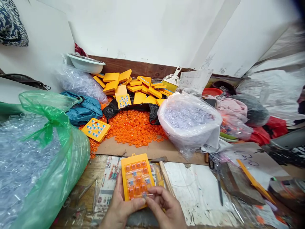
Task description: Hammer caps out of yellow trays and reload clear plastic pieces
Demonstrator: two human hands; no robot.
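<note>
A yellow plastic tray [137,178] with rows of small cells faces me, tilted up in front of my body. Clear covers and orange pieces fill many of its cells, and blue-and-white marks show in a few. My left hand [121,205] grips its left side and lower edge, thumb across the front. At the lower right corner, my right hand [164,203] has thumb and forefinger closed in a pinch on a small clear piece [144,195], touching the tray. What the other right fingers do is partly hidden.
Loose orange rings [135,127] lie beyond the tray, with a pile of yellow trays [143,89] behind. A green bag [71,159] of clear pieces stands left; a white-lined tub [190,133] of clear pieces stands right. A hammer [166,178] and scissors [219,187] lie nearby.
</note>
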